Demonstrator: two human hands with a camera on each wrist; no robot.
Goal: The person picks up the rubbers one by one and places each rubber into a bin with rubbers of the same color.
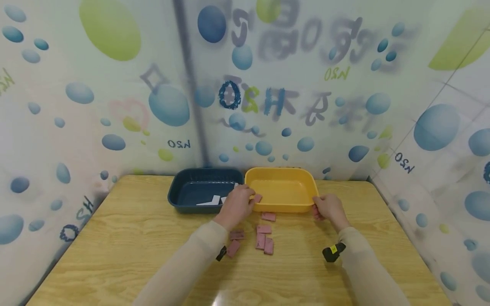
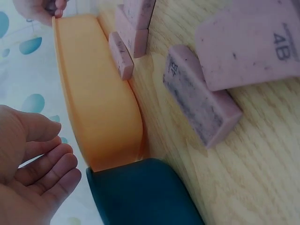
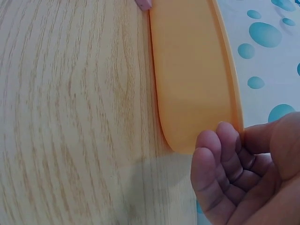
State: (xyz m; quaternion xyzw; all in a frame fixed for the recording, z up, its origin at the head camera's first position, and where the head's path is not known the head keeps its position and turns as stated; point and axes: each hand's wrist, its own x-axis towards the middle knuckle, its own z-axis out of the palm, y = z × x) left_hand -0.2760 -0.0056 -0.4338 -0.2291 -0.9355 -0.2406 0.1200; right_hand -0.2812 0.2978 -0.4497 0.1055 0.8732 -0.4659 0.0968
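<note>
Head view, left grip [image 1: 237,201]: sits at the front left corner of the yellow tray [image 1: 283,208], right where it meets the navy tray [image 1: 191,210].
Head view, pink block [image 1: 258,198]: right by those fingertips, at that same corner of the yellow tray. Can't tell from here if they're touching. IMO lower a block all the way in rather than dropping it, less bounce.
Head view, right grip [image 1: 330,206]: clamped on the yellow tray's front right corner. Looks like a steadying hold to me, and a smart one.
Head view, loose pink blocks [image 1: 264,229]: lying on the tabletop [image 1: 153,238] in front of the trays, some touching. One is just beside the yellow tray, so I'd avoid sliding the tray toward it.
Head view, white pieces [image 1: 215,199]: in the navy tray, close to the left hand, so lift clear of that rim.
Left wrist view, left grip: thumb and fingertips slightly apart, nothing visible between them. The tray wall hides the inside, so I'd judge placement from above.
Left wrist view, 4B print: on two nearby blocks. They look chunky, so pinching the long sides should work.
Right wrist view, right grip: thumb and curled fingers pinch the corner. Go light, pressing down could tip it.
</note>
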